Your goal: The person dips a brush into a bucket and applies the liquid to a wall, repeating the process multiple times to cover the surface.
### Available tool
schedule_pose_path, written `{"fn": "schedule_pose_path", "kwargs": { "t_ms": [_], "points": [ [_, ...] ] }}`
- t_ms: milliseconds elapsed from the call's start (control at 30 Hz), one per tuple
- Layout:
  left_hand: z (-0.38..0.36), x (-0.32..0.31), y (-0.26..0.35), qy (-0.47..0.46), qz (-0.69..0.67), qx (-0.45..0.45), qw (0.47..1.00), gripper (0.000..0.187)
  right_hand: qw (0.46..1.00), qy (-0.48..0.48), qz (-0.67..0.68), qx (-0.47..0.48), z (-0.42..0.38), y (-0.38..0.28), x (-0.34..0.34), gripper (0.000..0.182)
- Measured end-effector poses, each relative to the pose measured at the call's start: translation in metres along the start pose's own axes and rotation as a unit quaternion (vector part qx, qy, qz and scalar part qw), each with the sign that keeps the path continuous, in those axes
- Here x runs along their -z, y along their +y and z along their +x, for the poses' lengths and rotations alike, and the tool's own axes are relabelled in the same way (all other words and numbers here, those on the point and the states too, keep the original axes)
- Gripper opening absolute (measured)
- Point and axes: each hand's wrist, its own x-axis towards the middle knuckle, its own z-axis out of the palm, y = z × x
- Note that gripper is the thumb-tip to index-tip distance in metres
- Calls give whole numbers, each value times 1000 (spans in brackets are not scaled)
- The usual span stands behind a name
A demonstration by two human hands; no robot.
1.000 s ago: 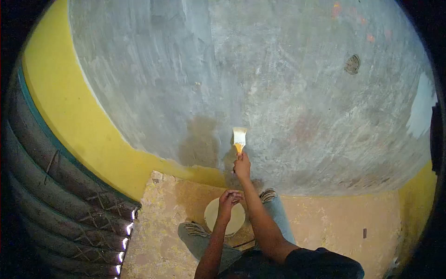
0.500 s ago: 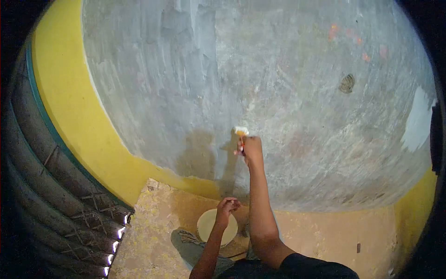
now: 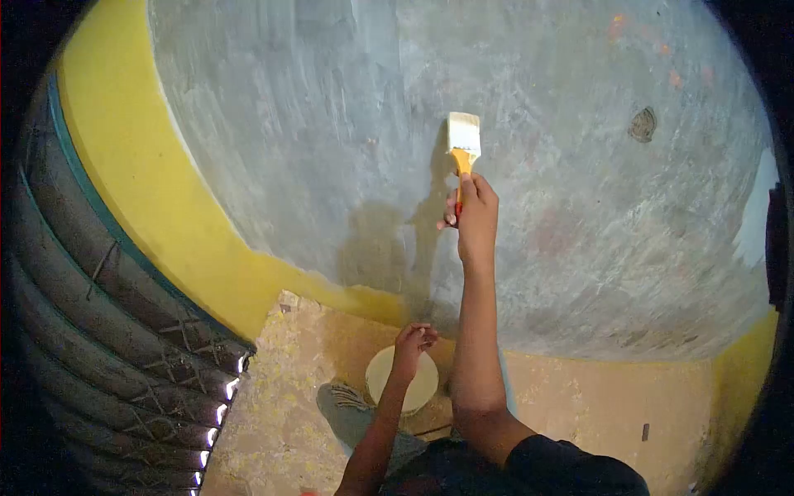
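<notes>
My right hand is closed round the yellow and red handle of a flat paintbrush. The brush points up, its wide bristles coated in white paint, over the grey wall. Low in the view, my left hand hangs above a round bucket of pale, whitish content. Its fingers are loosely bent and hold nothing visible. Part of the bucket is covered by my left wrist and forearm.
A yellow painted border runs down the wall's left side and along its foot. Further left stands a dark ribbed metal shutter. The tan floor is spotted with paint, and a small dark piece lies at the right.
My right hand has raised the paintbrush up the wall, and the bristles now show broad and upright. The left hand stays over the bucket; the whole view has shifted slightly.
</notes>
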Motion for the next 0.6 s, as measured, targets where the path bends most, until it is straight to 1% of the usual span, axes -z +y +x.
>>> {"fn": "schedule_pose_path", "kwargs": {
  "t_ms": [67,100,133,167,200,267,300,367,400,467,500,533,567,600],
  "points": [
    [-1,6,-10,9,11,12,1000,19,999,10,-20,-28,2,41,27,29],
    [-1,8,-14,16,23,17,999,20,998,16,-39,-50,3,70,42,29],
    [-2,8,-16,19,21,22,999,20,997,18,-42,-56,7,115,61,29],
    [-4,7,-17,11,14,23,1000,20,977,63,-202,39,7,166,80,28],
    [-7,5,-19,2,6,23,1000,20,919,103,-355,134,4,216,101,28],
    [-7,7,-31,25,15,38,999,18,921,92,-376,33,-25,266,123,30],
    [-4,7,-35,43,24,42,998,16,921,90,-377,32,-37,285,132,30],
    [-11,10,-41,45,19,43,998,15,908,80,-401,-88,-64,319,148,30],
    [-13,12,-42,44,16,41,998,13,909,78,-400,-89,-72,327,150,30],
    [-16,15,-43,48,21,50,997,13,898,92,-412,-124,-80,342,153,22],
    [-19,15,-44,50,24,62,997,13,898,92,-411,-124,-84,357,157,22],
    [-20,15,-45,49,24,62,997,13,893,91,-425,-116,-86,376,162,24],
    [-22,15,-45,57,22,57,997,14,887,91,-439,-109,-90,390,166,29],
    [-24,16,-47,65,20,51,996,14,888,91,-439,-108,-94,395,166,29]
  ]
}}
